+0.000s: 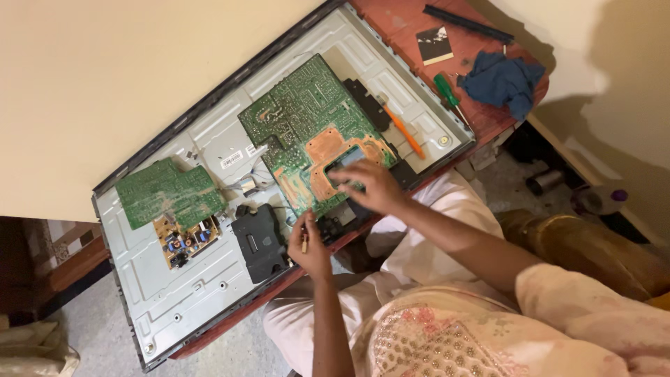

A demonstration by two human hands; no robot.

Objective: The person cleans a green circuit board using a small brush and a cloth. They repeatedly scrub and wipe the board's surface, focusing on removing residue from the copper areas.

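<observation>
Green and copper, the large circuit board [307, 119] lies on the opened television's metal back panel [174, 293]; my right hand [370, 185] presses its near edge, my left hand [310, 244] pinches a small tool [304, 241]. Stiff, likely fragile; best held by edges.

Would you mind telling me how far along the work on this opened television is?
Done: the back cover is off, baring the metal chassis and boards. In hand: the right hand lies on the large green circuit board; the left hand holds a small tool. Left: the smaller green board sits in place, and the orange screwdriver lies idle.
</observation>
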